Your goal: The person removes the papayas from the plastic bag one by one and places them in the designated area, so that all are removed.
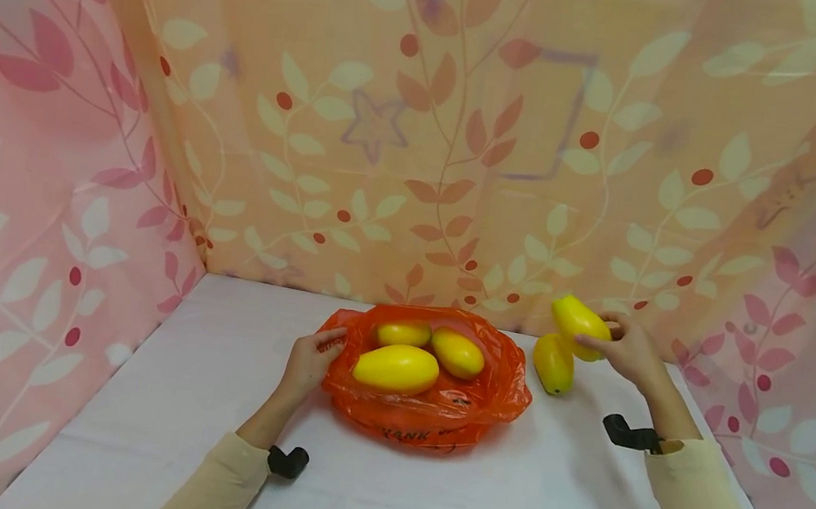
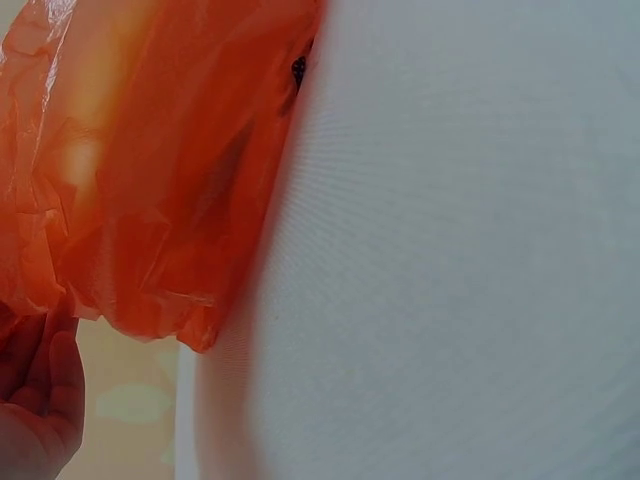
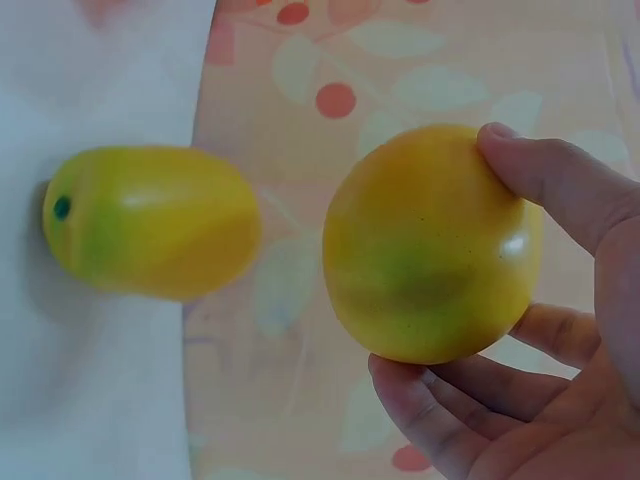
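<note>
My right hand (image 1: 631, 351) grips a yellow papaya (image 3: 425, 245), its thumb on one side and fingers on the other. It is raised off the table to the right of an orange-red plastic bag (image 1: 428, 433). Another papaya (image 1: 553, 365) rests on the table just below the held one; in the right wrist view its dark green end spot shows. Inside the bag's wide mouth lie three yellow papayas (image 1: 397, 369). At the bag's left side, my left hand (image 1: 309, 361) holds the rim; in the left wrist view the crumpled plastic hides some fingertips.
A white-covered table (image 1: 162, 428) carries everything. Leaf-patterned cloth walls stand behind it (image 1: 413, 206) and on both sides. Black wrist-worn mounts (image 1: 288, 462) jut inward from both forearms.
</note>
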The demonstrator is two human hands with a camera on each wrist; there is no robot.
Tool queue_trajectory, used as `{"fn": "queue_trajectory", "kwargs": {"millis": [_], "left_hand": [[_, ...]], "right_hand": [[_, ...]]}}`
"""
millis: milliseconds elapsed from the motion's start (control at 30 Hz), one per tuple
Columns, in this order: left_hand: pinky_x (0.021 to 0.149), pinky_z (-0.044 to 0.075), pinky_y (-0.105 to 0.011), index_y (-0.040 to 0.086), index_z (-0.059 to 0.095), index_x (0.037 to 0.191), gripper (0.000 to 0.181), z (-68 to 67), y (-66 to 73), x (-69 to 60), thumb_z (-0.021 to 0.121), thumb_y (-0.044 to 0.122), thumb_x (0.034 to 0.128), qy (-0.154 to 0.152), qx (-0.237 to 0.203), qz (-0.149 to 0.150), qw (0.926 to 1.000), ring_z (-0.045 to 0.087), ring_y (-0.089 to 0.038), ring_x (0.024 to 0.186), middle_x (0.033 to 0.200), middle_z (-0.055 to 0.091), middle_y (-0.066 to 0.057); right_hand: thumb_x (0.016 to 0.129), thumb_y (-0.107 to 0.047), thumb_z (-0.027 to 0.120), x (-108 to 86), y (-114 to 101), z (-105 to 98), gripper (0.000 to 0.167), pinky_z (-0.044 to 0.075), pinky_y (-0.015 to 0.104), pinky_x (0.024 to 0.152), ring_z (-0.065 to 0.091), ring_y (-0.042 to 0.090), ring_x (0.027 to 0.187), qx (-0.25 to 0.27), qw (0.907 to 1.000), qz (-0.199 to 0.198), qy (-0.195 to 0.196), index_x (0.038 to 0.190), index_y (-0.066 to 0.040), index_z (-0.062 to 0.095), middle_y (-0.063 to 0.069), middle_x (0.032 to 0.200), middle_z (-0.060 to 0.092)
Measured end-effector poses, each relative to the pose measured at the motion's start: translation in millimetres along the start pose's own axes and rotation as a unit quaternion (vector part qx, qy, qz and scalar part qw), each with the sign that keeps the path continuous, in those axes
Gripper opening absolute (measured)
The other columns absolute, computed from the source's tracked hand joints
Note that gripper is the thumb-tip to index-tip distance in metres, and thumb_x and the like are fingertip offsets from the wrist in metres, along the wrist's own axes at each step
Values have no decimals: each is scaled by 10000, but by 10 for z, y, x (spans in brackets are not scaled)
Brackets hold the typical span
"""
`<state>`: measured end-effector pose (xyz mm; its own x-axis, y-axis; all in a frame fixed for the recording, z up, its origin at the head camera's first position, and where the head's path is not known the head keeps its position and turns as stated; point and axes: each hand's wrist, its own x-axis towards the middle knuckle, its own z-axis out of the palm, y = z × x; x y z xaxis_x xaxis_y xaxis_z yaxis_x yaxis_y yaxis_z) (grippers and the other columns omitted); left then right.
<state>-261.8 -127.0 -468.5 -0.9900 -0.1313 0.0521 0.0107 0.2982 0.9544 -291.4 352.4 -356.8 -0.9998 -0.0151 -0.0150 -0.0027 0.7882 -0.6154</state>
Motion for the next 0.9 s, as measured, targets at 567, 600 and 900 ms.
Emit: {"fn": "queue_trajectory", "kwargs": {"millis": [567, 600, 900], "left_hand": [[1071, 440, -450, 14, 627, 1285, 344, -5, -25, 16, 584, 54, 946, -21, 5, 64, 10000, 497, -329, 1328, 1324, 619, -168], [1070, 441, -450, 14, 627, 1285, 344, -5, -28, 17, 583, 55, 946, -21, 15, 62, 10000, 498, -329, 1328, 1325, 618, -167], [1042, 462, -464, 8, 630, 1279, 343, -6, -13, 2, 580, 40, 941, 26, 2, 119, 9999, 511, -348, 1305, 1312, 622, -183]], "right_hand": [[873, -585, 615, 30, 364, 10, 855, 492, 589, 896, 483, 479, 1134, 197, 9986, 447, 190, 1419, 25, 367, 344, 1334, 459], [875, -583, 615, 32, 383, 15, 851, 496, 585, 891, 488, 479, 1128, 188, 9986, 443, 229, 1414, 31, 374, 346, 1328, 464], [867, -601, 610, 46, 590, 82, 916, 476, 610, 949, 453, 493, 1142, 201, 9955, 880, 280, 1419, 84, 354, 361, 1353, 425]]}}
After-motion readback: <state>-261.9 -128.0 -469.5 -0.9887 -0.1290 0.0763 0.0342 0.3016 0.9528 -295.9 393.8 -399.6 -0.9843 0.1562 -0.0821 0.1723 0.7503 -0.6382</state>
